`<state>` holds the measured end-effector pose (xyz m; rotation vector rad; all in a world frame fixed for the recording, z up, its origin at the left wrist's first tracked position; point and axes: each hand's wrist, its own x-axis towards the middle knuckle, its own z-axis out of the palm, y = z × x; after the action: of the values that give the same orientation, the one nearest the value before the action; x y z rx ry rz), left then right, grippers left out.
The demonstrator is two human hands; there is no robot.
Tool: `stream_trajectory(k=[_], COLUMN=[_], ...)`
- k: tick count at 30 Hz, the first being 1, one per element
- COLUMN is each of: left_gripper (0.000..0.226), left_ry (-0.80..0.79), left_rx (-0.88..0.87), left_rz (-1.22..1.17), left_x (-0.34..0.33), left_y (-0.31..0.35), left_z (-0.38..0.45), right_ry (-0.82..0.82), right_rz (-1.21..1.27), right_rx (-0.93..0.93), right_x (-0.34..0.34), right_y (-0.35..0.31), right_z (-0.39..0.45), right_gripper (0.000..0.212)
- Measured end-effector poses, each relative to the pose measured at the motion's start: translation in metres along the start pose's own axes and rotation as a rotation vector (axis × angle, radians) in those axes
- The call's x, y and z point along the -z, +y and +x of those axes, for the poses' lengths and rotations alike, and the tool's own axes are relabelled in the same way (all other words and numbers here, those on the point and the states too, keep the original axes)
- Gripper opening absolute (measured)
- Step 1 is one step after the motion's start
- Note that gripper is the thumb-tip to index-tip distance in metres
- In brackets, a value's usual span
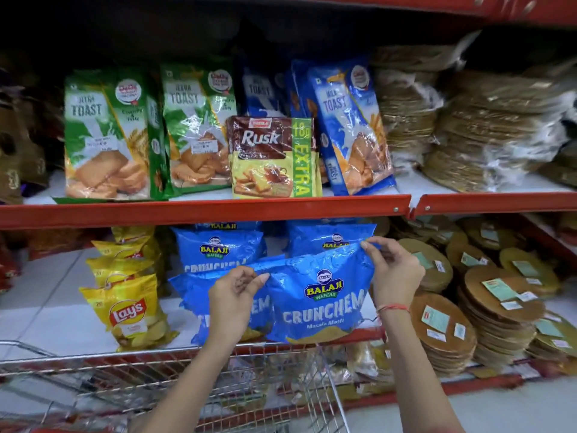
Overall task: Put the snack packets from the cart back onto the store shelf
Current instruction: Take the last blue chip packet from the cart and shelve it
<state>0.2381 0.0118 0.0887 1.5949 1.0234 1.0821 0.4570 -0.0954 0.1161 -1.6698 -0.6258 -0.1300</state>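
A blue Balaji Crunchem packet (321, 301) stands at the front of the lower shelf (56, 320), tilted a little. My left hand (232, 300) pinches its top left corner. My right hand (395, 273) pinches its top right corner. More blue Balaji packets (218, 250) stand behind and to the left of it. The wire cart (175, 385) is below, just in front of the shelf; what lies in it is blurred.
Yellow Lay's packets (128, 310) stand in a row to the left. Stacks of round papad packs (496, 310) fill the right side. The upper shelf (203, 210) carries toast packets and a Rusk pack (274, 157).
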Motion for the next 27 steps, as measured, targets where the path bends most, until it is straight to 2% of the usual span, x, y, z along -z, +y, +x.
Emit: stream_trajectory(k=[4,11,16,19,24,27], left_gripper=[0.02,0.02,0.02,0.019,0.021,0.017], left_ry=[-0.077,-0.101,-0.104,-0.14,-0.193,-0.162], left_rx=[-0.017,0.066,0.055,0.049,0.043,0.041], left_rz=[0.069,0.245,0.29,0.294,0.189,0.168], left_x=[-0.034,-0.077,-0.087,-0.082,-0.044,-0.004], left_y=[0.004,-0.017,-0.018,-0.015,-0.009,-0.008], left_z=[0.017,0.03,0.036,0.036,0.028,0.028], right_ry=[0.024,-0.02,-0.069,-0.099,-0.149,-0.262], right_rz=[-0.025,-0.173,-0.274,-0.381,-0.342,-0.275], right_rx=[-0.043,-0.176,-0.209,-0.125,0.13,0.214], right_x=[0.001,-0.009,-0.015,-0.019,-0.038,-0.061], right_y=[0.023,0.07,0.079,0.066,0.024,-0.003], right_z=[0.031,0.045,0.054,0.053,0.014,-0.016], right_gripper=[0.003,0.003,0.003,0.009,0.01,0.008])
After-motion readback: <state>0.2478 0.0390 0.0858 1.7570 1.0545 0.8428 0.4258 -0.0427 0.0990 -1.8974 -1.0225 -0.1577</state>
